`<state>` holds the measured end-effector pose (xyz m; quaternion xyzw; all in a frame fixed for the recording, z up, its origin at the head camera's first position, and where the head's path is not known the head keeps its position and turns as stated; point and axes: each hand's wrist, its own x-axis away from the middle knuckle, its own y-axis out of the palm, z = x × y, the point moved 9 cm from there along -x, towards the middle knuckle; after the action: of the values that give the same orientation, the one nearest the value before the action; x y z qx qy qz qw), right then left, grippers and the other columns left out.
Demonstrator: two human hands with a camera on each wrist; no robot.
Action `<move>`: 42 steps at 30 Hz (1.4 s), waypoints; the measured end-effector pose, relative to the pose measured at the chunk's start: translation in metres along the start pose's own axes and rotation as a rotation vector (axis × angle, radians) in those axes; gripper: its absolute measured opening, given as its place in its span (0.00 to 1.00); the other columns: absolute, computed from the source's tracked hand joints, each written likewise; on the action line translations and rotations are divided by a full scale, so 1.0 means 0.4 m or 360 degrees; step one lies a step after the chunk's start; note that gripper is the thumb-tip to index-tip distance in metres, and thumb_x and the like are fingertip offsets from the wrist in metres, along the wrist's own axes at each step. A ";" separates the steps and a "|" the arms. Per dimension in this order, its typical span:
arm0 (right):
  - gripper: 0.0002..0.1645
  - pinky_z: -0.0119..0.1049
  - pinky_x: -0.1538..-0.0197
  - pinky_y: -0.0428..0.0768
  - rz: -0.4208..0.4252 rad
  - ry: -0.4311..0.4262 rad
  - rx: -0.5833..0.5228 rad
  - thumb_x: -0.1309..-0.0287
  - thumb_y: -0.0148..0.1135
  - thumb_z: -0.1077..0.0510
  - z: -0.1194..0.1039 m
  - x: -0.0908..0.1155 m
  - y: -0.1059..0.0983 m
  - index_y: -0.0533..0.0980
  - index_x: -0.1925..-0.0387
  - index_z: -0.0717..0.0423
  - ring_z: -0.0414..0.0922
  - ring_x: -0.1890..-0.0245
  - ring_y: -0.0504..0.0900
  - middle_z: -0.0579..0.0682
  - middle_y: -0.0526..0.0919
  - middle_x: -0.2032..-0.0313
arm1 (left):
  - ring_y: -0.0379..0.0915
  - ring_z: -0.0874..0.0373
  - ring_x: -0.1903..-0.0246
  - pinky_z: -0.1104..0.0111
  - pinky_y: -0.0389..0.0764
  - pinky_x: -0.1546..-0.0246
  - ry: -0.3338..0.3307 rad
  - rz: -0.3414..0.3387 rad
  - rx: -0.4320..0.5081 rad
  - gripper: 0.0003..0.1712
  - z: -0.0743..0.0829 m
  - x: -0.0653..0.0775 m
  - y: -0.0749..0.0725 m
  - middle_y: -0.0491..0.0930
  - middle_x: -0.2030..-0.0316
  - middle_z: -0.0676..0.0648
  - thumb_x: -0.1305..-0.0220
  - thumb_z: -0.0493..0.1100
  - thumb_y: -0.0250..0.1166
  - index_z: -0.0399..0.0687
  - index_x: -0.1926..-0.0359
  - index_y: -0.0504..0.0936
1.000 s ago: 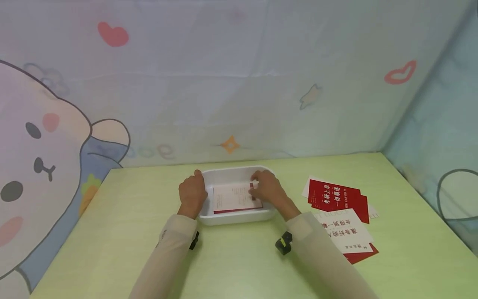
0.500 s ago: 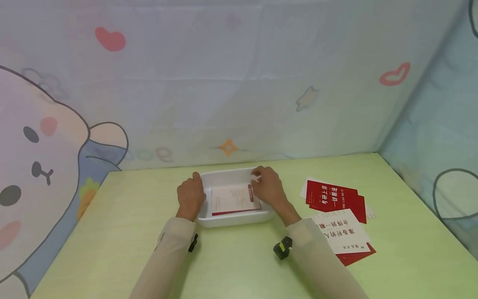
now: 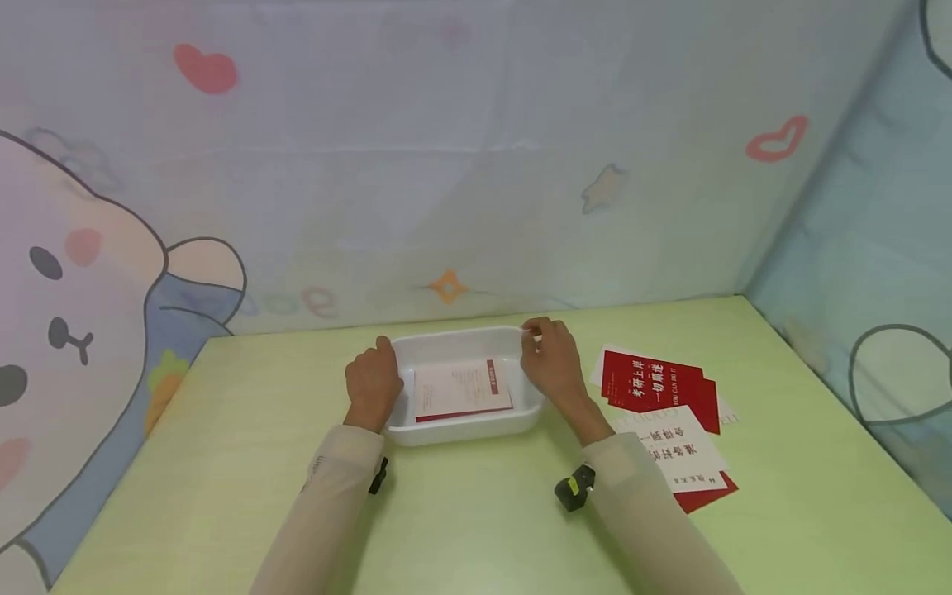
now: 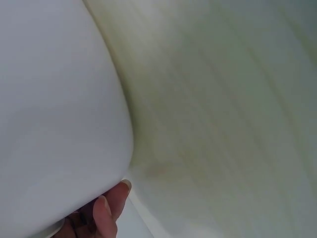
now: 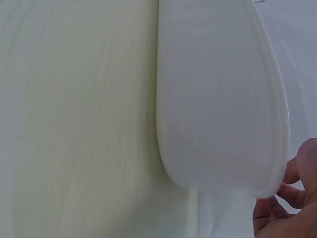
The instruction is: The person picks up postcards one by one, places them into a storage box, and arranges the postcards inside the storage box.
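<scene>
A white rectangular tray [image 3: 464,428] stands on the table near its far side, with a small stack of cards [image 3: 454,388] inside. The top card is pale with a red block at its right end, and a red edge shows beneath. My left hand [image 3: 373,382] grips the tray's left rim; two of its fingertips [image 4: 104,213] show under the tray's end in the left wrist view. At the opposite end, my right hand [image 3: 554,364] holds the right rim, thumb and fingers bent at the corner. In the right wrist view its fingers [image 5: 293,196] meet that rim.
To the right of my right hand, red cards with white lettering [image 3: 658,380] overlap. Nearer lies a white card with dark lettering [image 3: 684,454] over a red one, partly behind my right sleeve [image 3: 640,479]. A printed cloth [image 3: 416,165] hangs behind the pale green table [image 3: 476,512].
My right hand has left the cards inside the tray and moved right to its right rim. The left hand keeps its hold on the left rim. The head view has shifted slightly.
</scene>
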<state>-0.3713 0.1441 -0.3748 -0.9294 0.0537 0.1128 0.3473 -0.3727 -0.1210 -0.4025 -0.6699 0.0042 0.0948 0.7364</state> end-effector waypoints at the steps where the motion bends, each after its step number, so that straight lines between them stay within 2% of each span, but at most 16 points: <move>1: 0.20 0.49 0.48 0.77 -0.0011 0.0014 0.0002 0.30 0.45 0.57 0.006 0.001 -0.005 0.73 0.45 0.63 0.56 0.50 0.78 0.61 0.77 0.49 | 0.82 0.46 0.73 0.57 0.82 0.71 0.0000 -0.0001 -0.0001 0.14 -0.001 0.000 -0.003 0.83 0.68 0.36 0.41 0.37 0.63 0.36 0.57 0.70; 7: 0.21 0.51 0.48 0.76 -0.0022 0.0042 0.0026 0.29 0.42 0.57 0.034 0.007 -0.033 0.72 0.44 0.65 0.58 0.50 0.76 0.64 0.75 0.49 | 0.82 0.46 0.72 0.57 0.82 0.70 0.0008 -0.0022 0.0015 0.13 -0.004 0.002 -0.007 0.83 0.68 0.36 0.40 0.36 0.62 0.36 0.57 0.70; 14: 0.20 0.51 0.52 0.76 -0.0023 0.0017 0.0141 0.32 0.46 0.58 0.056 0.020 -0.055 0.73 0.46 0.67 0.59 0.55 0.76 0.66 0.76 0.51 | 0.83 0.45 0.71 0.56 0.83 0.68 0.0009 -0.0025 0.0030 0.15 -0.004 0.003 -0.004 0.83 0.67 0.35 0.41 0.36 0.62 0.35 0.55 0.70; 22: 0.23 0.54 0.49 0.77 -0.0151 0.0065 0.0299 0.36 0.52 0.57 0.071 0.044 -0.069 0.71 0.43 0.67 0.61 0.51 0.76 0.69 0.73 0.47 | 0.83 0.44 0.70 0.55 0.83 0.69 0.0006 -0.0022 0.0048 0.16 -0.005 -0.002 0.001 0.83 0.66 0.35 0.42 0.36 0.64 0.35 0.55 0.70; 30: 0.27 0.54 0.51 0.78 -0.0259 0.0128 0.0410 0.38 0.57 0.55 0.086 0.061 -0.081 0.69 0.41 0.66 0.59 0.55 0.73 0.72 0.68 0.43 | 0.83 0.45 0.70 0.56 0.83 0.69 0.0007 -0.0050 0.0039 0.17 -0.005 -0.005 0.006 0.83 0.67 0.35 0.41 0.37 0.63 0.35 0.54 0.70; 36: 0.29 0.57 0.49 0.78 -0.0268 0.0177 0.0465 0.39 0.60 0.54 0.106 0.070 -0.095 0.69 0.40 0.66 0.63 0.50 0.73 0.74 0.66 0.42 | 0.83 0.45 0.70 0.55 0.83 0.68 0.0018 -0.0053 0.0045 0.17 -0.003 -0.004 0.006 0.83 0.66 0.35 0.40 0.37 0.63 0.34 0.54 0.69; 42: 0.29 0.60 0.46 0.76 -0.0287 0.0163 0.0520 0.40 0.61 0.54 0.121 0.078 -0.112 0.69 0.41 0.66 0.66 0.47 0.72 0.74 0.68 0.44 | 0.82 0.44 0.70 0.54 0.83 0.67 0.0005 -0.0062 0.0064 0.17 -0.006 -0.003 0.007 0.83 0.66 0.35 0.41 0.37 0.63 0.34 0.53 0.69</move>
<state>-0.3415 0.2091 -0.3896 -0.8662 0.0055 0.0236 0.4991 -0.3740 -0.1232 -0.4053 -0.6550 -0.0058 0.0794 0.7515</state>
